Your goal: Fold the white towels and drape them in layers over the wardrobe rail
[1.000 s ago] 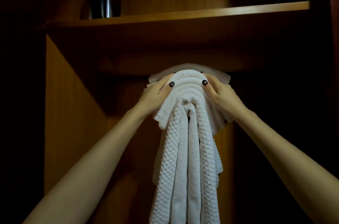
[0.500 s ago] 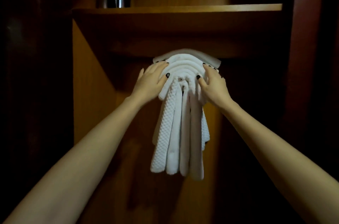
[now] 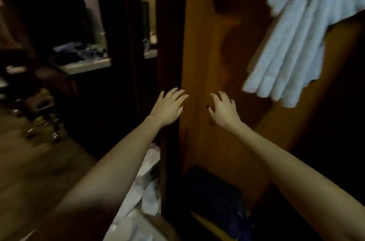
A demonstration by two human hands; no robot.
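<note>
The layered white towels (image 3: pixel 292 39) hang in a fan at the upper right inside the wardrobe; the rail under them is hidden. Both my hands are off the towels, well below and left of them. My left hand (image 3: pixel 169 106) is stretched out with fingers spread, in front of the wardrobe's dark front edge. My right hand (image 3: pixel 223 109) is held out beside it with fingers loosely spread, in front of the wooden side panel (image 3: pixel 199 53). Neither hand holds anything.
A dark blue item (image 3: pixel 215 189) lies on the wardrobe floor. White cloth or paper (image 3: pixel 146 193) is piled on the floor left of the wardrobe. Further left stand a desk (image 3: pixel 87 64) with clothes on it and a wheeled chair (image 3: pixel 37 106).
Both hands have let go of the towels and dropped down. The view has swung left and down, so the towels now sit at the upper right and the room shows.
</note>
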